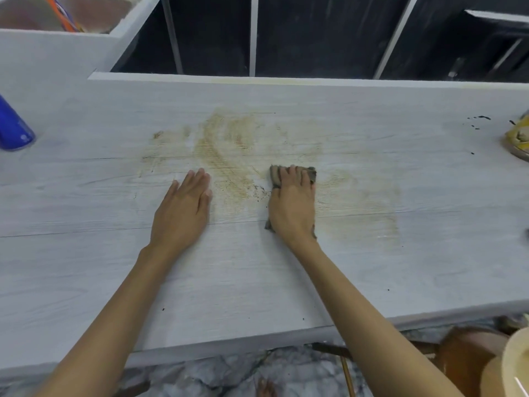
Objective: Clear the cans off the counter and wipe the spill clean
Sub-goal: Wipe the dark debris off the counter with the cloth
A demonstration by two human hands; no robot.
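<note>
A smeared yellow-brown spill spreads across the middle of the pale wood-grain counter, with a fainter patch to the right. My right hand presses flat on a grey-brown cloth at the spill's near edge; the cloth shows past the fingertips and beside the wrist. My left hand rests flat on the counter just left of the smear, fingers straight and holding nothing. A blue can stands at the far left edge of the counter.
A yellow object on a plate sits at the right edge, with dark specks near it. A white box with an orange item is at the back left. Dark panels lie behind the counter. A brown stool stands below the front edge.
</note>
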